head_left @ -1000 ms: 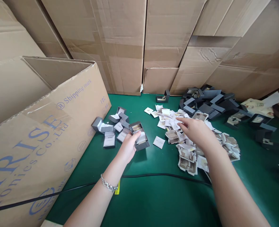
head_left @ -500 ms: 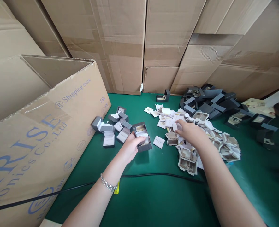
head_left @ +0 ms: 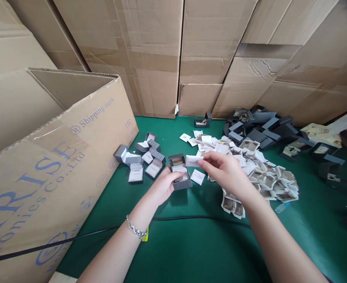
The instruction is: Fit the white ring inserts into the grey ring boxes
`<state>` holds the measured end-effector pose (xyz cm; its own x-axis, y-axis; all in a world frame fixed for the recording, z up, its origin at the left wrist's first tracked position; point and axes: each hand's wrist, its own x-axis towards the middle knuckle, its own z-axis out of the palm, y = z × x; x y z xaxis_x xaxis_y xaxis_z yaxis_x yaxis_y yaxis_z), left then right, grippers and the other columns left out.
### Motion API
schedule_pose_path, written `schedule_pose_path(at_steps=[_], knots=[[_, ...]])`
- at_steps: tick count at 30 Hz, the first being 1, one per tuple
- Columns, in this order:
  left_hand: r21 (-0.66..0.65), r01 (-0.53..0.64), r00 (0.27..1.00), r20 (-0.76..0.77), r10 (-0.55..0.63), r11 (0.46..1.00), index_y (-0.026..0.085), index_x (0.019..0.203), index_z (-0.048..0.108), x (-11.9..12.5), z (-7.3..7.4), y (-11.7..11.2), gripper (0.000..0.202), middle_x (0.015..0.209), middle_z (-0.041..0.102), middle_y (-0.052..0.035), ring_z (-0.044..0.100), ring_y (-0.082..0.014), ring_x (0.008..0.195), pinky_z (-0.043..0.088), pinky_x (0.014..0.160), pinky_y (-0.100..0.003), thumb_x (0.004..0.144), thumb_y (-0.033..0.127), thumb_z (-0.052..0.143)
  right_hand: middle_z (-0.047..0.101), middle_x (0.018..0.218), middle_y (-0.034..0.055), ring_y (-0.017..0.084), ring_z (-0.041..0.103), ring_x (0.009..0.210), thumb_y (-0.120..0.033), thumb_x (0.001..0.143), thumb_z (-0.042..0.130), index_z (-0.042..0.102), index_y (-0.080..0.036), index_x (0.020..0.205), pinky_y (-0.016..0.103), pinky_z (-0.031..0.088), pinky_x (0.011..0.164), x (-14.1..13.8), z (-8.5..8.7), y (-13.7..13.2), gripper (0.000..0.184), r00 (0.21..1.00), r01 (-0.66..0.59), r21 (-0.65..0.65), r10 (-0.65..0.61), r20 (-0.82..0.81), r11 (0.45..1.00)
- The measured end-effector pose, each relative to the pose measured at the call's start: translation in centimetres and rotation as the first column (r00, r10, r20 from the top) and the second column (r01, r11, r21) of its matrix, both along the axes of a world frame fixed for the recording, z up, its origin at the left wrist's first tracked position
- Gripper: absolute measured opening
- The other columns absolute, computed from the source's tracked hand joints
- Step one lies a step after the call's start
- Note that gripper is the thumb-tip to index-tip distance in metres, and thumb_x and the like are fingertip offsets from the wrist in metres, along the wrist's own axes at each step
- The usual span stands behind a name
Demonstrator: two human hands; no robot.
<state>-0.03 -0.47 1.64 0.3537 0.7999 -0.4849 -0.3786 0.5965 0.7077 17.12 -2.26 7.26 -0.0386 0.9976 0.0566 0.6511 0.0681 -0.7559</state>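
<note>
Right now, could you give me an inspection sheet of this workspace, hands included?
Surface: smooth green table.
Things in hand: open dark-grey rectangular box; flat white card.
Clutter: pile of white cards and paper inserts; heap of dark-grey boxes, far right; smaller group of grey boxes, left.
Hands: left hand holds the box; right hand pinches the card close by it, contact unclear.
Cables: thin black cable across the table.
Surroundings: brown cardboard carton with blue print, left; brown cardboard panels behind.
</note>
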Motion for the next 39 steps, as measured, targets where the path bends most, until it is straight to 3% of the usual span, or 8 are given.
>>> schedule_pose_path(at_steps=[6,13,19,22,27,32,39], knots=[[0.062,0.08,0.997,-0.004,-0.079,0.995,0.022,0.109,0.057,0.0,-0.5,-0.3,0.041,0.108,0.065,-0.0049,0.061,-0.0207,0.1,0.051,0.078,-0.031,0.069,0.015,0.064,0.064,0.07,-0.0026,0.011,0.055,0.058,-0.029,0.084,0.05,0.06,-0.021,0.082,0.021,0.039,0.055,-1.6,-1.4,-0.4,0.013,0.993,-0.091,0.031,0.088,0.082,0.995],[0.096,0.091,0.996,-0.019,-0.089,0.991,0.019,0.107,0.056,0.2,-0.1,-0.5,0.039,0.105,0.066,-0.0065,0.061,-0.021,0.1,0.049,0.083,-0.031,0.069,0.014,0.064,0.066,0.076,-0.0012,0.011,0.059,0.062,-0.025,0.087,0.044,0.06,-0.021,0.086,0.02,0.041,0.056,-2.7,-2.5,-0.5,0.017,0.975,-0.127,0.104,0.105,0.194,0.986],[0.149,0.112,0.994,-0.034,-0.108,0.982,0.019,0.11,0.055,0.2,-0.6,-0.4,0.044,0.105,0.066,-0.0075,0.062,-0.0203,0.096,0.049,0.081,-0.031,0.068,0.012,0.062,0.061,0.067,0.0028,0.014,0.056,0.054,-0.036,0.091,0.039,0.056,-0.018,0.094,0.024,0.033,0.05,-2.4,-3.5,-0.5,0.025,0.827,-0.149,0.325,-0.062,0.558,0.934],[0.147,0.176,0.984,-0.066,-0.168,0.973,0.02,0.115,0.053,0.2,-0.5,-0.5,0.048,0.105,0.065,-0.0086,0.062,-0.0211,0.093,0.049,0.077,-0.031,0.069,0.014,0.061,0.062,0.075,0.0024,0.014,0.054,0.052,-0.041,0.088,0.044,0.05,-0.018,0.106,0.024,0.034,0.048,-2.3,-3.4,-0.5,0.029,0.854,-0.098,0.335,-0.094,0.512,0.937],[0.175,0.23,0.968,-0.144,-0.206,0.957,0.022,0.114,0.054,0.1,-0.8,-0.6,0.047,0.104,0.064,-0.0061,0.061,-0.0177,0.089,0.048,0.076,-0.029,0.068,0.012,0.059,0.062,0.099,0.0054,0.014,0.058,0.061,-0.036,0.085,0.048,0.043,-0.021,0.12,0.025,0.042,0.051,-2.3,-3.1,-0.4,0.039,0.91,-0.03,0.234,-0.071,0.409,0.972],[0.281,0.285,0.935,-0.294,-0.201,0.916,0.023,0.112,0.053,-0.3,-1.8,-0.6,0.043,0.09,0.064,-0.0037,0.058,-0.0145,0.077,0.043,0.065,-0.024,0.07,0.017,0.06,0.064,0.095,0.0035,0.016,0.06,0.065,-0.027,0.084,0.045,0.05,-0.021,0.115,0.026,0.042,0.054,-2.4,-3.5,-0.3,0.032,0.866,-0.071,0.248,-0.064,0.496,0.966],[0.323,0.282,0.941,-0.275,-0.195,0.903,0.023,0.111,0.053,-0.4,-1.3,-0.7,0.042,0.092,0.064,-0.0029,0.059,-0.0142,0.081,0.044,0.067,-0.022,0.071,0.018,0.06,0.064,0.095,0.0054,0.017,0.059,0.065,-0.029,0.086,0.043,0.047,-0.019,0.117,0.027,0.041,0.053,-2.7,-3.7,-0.7,0.033,0.866,-0.052,0.334,-0.125,0.485,0.941]])
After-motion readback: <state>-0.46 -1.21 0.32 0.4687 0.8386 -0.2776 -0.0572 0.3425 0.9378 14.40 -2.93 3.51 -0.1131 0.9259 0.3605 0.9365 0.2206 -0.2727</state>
